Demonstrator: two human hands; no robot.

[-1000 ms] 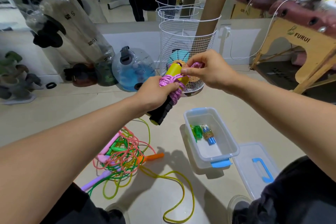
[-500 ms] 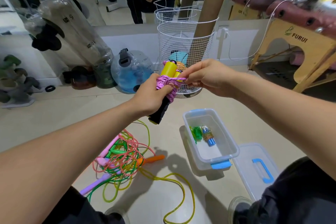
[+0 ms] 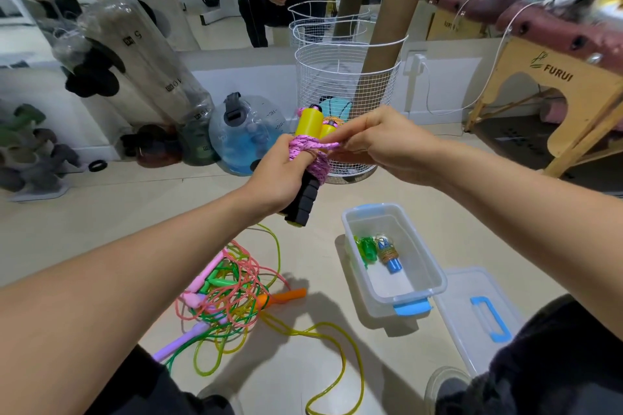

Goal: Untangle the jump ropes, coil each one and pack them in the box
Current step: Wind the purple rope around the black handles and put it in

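Both hands sit a little lower than a second ago, and the right hand (image 3: 381,141) now pinches the pink rope (image 3: 312,153) end against the wraps. Left hand (image 3: 279,175) has a closed grip round the yellow-and-black handles (image 3: 305,192) — held above the floor (image 3: 303,367). Below, the tangled ropes (image 3: 229,293) lie just left of the open box (image 3: 435,276), which holds two coiled ropes (image 3: 379,251); its lid (image 3: 472,323) lies beside it.

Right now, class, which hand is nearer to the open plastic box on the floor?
Right. The right hand is above the box and a little to its left; the left hand is further left.
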